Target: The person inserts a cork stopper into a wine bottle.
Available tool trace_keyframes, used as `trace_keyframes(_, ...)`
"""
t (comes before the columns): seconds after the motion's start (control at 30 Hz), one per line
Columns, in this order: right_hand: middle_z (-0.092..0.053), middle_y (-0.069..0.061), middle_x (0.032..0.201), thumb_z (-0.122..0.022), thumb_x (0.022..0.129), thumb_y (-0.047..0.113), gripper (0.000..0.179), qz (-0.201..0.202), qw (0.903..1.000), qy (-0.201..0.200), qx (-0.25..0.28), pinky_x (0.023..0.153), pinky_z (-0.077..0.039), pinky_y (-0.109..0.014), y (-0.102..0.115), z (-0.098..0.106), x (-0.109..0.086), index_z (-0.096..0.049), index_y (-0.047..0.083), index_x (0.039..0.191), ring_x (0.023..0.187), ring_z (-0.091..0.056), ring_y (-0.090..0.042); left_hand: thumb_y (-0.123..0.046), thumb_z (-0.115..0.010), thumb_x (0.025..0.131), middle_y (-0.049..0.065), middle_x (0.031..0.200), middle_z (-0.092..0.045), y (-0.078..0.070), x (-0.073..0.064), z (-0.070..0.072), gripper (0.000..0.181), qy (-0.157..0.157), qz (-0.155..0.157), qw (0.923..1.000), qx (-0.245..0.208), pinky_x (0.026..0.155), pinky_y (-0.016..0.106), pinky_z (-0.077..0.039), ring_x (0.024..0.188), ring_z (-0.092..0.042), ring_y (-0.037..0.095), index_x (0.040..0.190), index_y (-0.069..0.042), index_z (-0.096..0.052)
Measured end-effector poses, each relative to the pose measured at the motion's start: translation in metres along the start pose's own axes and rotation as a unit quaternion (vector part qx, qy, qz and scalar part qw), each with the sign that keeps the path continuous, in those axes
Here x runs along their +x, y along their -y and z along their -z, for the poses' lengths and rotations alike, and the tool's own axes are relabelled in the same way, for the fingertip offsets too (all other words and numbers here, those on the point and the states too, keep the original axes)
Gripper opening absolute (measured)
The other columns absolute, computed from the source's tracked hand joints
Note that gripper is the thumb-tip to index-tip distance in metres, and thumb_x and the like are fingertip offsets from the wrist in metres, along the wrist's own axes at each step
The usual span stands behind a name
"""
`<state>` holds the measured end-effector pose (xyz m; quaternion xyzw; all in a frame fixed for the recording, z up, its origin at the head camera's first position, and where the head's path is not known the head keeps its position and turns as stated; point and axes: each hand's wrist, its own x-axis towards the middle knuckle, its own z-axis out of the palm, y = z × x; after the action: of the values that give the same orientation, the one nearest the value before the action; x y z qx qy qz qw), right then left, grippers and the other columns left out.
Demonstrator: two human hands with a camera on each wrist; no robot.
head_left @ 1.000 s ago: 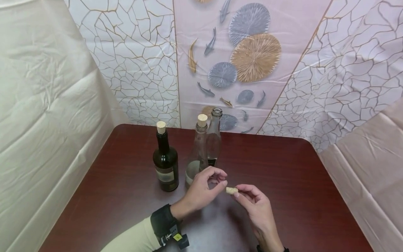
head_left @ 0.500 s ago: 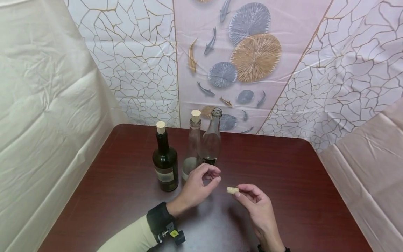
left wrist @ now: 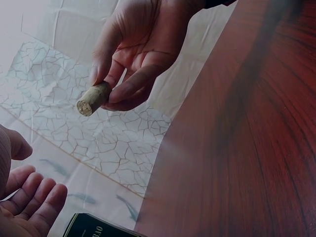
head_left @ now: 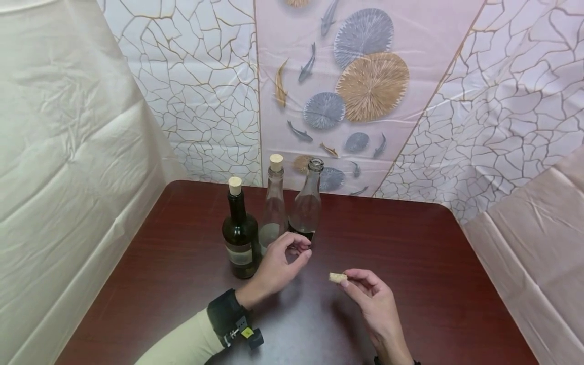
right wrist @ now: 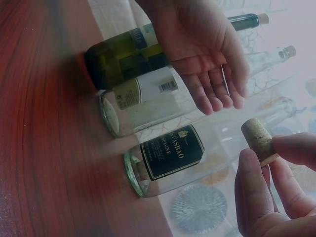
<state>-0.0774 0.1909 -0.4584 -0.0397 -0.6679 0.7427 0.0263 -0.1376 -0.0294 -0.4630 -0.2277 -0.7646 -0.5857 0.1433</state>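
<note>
My right hand (head_left: 375,306) pinches a small cork (head_left: 337,277) between thumb and fingertips, above the table; one end points toward my left hand (head_left: 276,263). That left hand is empty, fingers loosely bent, in front of the bottles. Behind it stands a clear bottle with a cork in its mouth (head_left: 275,203), its lower part partly covered by the hand. To its right is an uncorked clear bottle (head_left: 306,210) with a black label (right wrist: 173,150). A dark green bottle (head_left: 240,230), also corked, stands on the left.
The dark red wooden table (head_left: 410,263) stretches to the right of the bottles. A patterned cloth (head_left: 219,81) hangs behind it, and pale cloths (head_left: 68,177) hang at both sides. A wrist camera strap (head_left: 228,317) sits on my left wrist.
The corked clear bottle has shifted left, opening a gap from the uncorked one. My left hand has moved left, away from the cork. The right hand has hardly moved.
</note>
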Motion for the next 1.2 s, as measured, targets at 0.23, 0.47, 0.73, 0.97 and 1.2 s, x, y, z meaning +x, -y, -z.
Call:
trace_keyframes(0.23,-0.071,-0.001,0.097,-0.077,0.078,-0.001,0.042,-0.006,0.9999,-0.006,0.008,0.079,-0.058,-0.029,-0.003,0.001,-0.001,-0.057,-0.017,0.112,0.088,-0.07,-0.012,-0.017,-0.066,0.092,0.0,0.099,-0.063,0.005,0.006,0.003,0.017,-0.004,0.021,0.9997,0.014,0.077,0.031,-0.056,0.089,-0.06,0.009,0.108,-0.009,-0.065)
trace_keyframes(0.47,-0.072,-0.002,0.099,-0.076,0.079,0.0,0.042,-0.002,1.0,-0.002,0.003,0.079,-0.058,-0.027,-0.004,0.002,-0.002,-0.058,-0.016,0.113,0.088,-0.07,-0.012,-0.017,-0.067,0.091,0.004,0.098,-0.064,0.011,0.016,0.007,0.02,-0.03,0.016,0.9994,0.002,0.074,0.029,-0.057,0.087,-0.062,0.012,0.107,-0.004,-0.065)
trace_keyframes(0.73,-0.072,0.0,0.098,-0.076,0.08,0.001,0.042,-0.002,1.0,0.006,0.003,0.078,-0.058,-0.025,-0.004,0.003,-0.002,-0.058,-0.016,0.113,0.088,-0.07,-0.01,-0.02,-0.07,0.09,0.005,0.099,-0.065,0.005,0.032,0.006,0.02,-0.066,0.018,0.9976,0.005,0.076,0.032,-0.058,0.088,-0.063,0.014,0.105,-0.008,-0.064)
trace_keyframes(0.97,-0.072,0.0,0.096,-0.077,0.078,0.002,0.042,-0.004,0.9999,-0.009,-0.004,0.076,-0.058,-0.026,-0.004,0.003,-0.002,-0.059,-0.015,0.112,0.086,-0.07,-0.012,-0.007,-0.07,0.088,0.019,0.1,-0.065,-0.021,0.05,0.004,0.021,-0.108,0.008,0.9941,-0.013,0.076,0.046,-0.057,0.088,-0.064,0.026,0.105,0.003,-0.063)
trace_keyframes(1.2,-0.072,-0.001,0.097,-0.077,0.078,0.002,0.041,-0.004,0.9999,-0.014,-0.009,0.076,-0.059,-0.026,-0.005,0.006,-0.001,-0.06,-0.014,0.111,0.087,-0.07,-0.013,-0.002,-0.068,0.088,0.025,0.101,-0.063,-0.048,0.057,0.01,0.021,-0.117,0.012,0.9928,-0.019,0.078,0.047,-0.056,0.09,-0.063,0.03,0.105,0.008,-0.061)
